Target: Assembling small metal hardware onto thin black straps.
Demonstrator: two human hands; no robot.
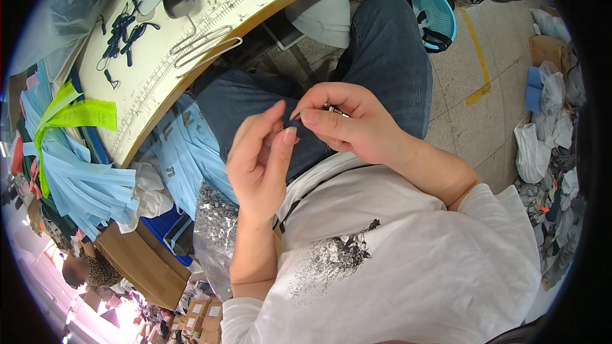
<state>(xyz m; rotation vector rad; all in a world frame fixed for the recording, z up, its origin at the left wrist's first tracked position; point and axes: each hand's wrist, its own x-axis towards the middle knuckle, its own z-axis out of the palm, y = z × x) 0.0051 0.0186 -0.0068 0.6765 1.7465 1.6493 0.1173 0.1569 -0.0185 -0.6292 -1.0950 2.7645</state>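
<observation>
Surface (pixel 223 7): white, carrying dark cords (pixel 118 33)
Left hand (pixel 258 156): pinching small dark piece (pixel 292 124)
Right hand (pixel 357 122): pinching it too

Light-blue strips (pixel 99 188) hang beside the tabletop (pixel 143 86), with a green strip (pixel 89 114) over them. A turquoise basket (pixel 440 14) stands on the floor (pixel 462 137) near yellow tape (pixel 478 94).
</observation>
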